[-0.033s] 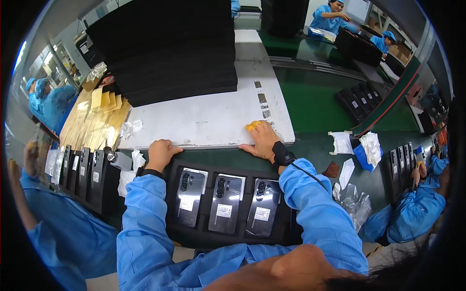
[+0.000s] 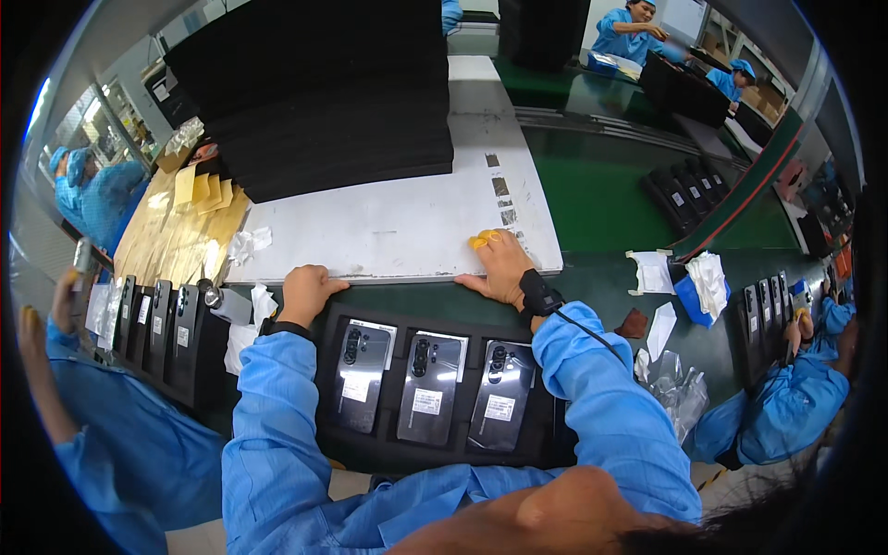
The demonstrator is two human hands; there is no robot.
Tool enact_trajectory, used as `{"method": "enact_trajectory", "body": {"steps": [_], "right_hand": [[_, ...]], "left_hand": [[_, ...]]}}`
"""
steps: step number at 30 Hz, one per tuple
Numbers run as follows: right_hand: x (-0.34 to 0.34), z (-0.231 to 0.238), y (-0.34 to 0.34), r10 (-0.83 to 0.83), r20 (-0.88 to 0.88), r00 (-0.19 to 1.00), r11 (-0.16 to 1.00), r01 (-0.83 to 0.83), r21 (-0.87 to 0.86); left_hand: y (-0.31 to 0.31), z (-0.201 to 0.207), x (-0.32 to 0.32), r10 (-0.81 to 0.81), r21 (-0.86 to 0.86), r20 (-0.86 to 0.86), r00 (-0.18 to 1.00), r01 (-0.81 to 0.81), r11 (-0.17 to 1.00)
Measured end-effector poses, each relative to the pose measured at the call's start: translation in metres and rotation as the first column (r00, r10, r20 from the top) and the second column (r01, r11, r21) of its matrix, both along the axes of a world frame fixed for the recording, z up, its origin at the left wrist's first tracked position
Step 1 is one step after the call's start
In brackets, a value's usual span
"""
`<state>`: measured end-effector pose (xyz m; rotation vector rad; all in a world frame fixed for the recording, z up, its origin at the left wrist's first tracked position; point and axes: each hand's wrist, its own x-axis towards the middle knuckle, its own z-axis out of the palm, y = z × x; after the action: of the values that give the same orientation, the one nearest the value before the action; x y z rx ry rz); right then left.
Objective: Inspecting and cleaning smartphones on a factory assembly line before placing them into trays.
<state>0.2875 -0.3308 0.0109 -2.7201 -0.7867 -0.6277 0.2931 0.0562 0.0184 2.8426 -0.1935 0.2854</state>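
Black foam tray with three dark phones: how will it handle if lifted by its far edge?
The black foam tray probably flexes, since it looks thin and soft. The three dark glossy phones add weight and look slippery, though they sit in recesses. Both hands rest on the white board beyond.

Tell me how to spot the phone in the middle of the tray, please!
Find the big white board on the green bench, where both hands rest on its near edge. Just below lies a black tray holding three dark phones side by side. The middle phone has a phone on each side of it and, like them, a white sticker low on its back.
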Motion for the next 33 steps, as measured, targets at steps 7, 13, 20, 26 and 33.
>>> {"method": "enact_trajectory", "body": {"steps": [7, 13, 20, 26, 33], "right_hand": [[0.002, -0.002, -0.004, -0.003, -0.023, 1.0, 1.0, 0.004, 0.021], [-0.001, 0.0, -0.003, -0.029, -0.034, 0.999, 1.0, 0.028, -0.002], [0.001, 0.0, 0.002, 0.023, -0.017, 1.0, 0.998, -0.022, 0.062], [0.002, 0.0, -0.004, 0.044, -0.018, 0.999, 0.998, -0.043, 0.05], [0.002, 0.002, 0.004, 0.032, -0.049, 0.998, 0.999, -0.03, 0.042]], "left_hand": [[-0.002, 0.003, 0.002, -0.027, 0.015, 0.0, 1.0, 0.027, 1.0], [-0.003, 0.002, 0.002, -0.012, -0.002, -0.023, 1.0, 0.012, 1.0], [0.006, -0.006, 0.001, -0.046, -0.029, 0.037, 0.998, 0.047, 0.998], [0.0, -0.011, 0.008, -0.067, -0.029, 0.086, 0.994, 0.07, 0.997], [0.005, -0.015, 0.005, -0.051, -0.046, 0.074, 0.996, 0.055, 0.997]]}}
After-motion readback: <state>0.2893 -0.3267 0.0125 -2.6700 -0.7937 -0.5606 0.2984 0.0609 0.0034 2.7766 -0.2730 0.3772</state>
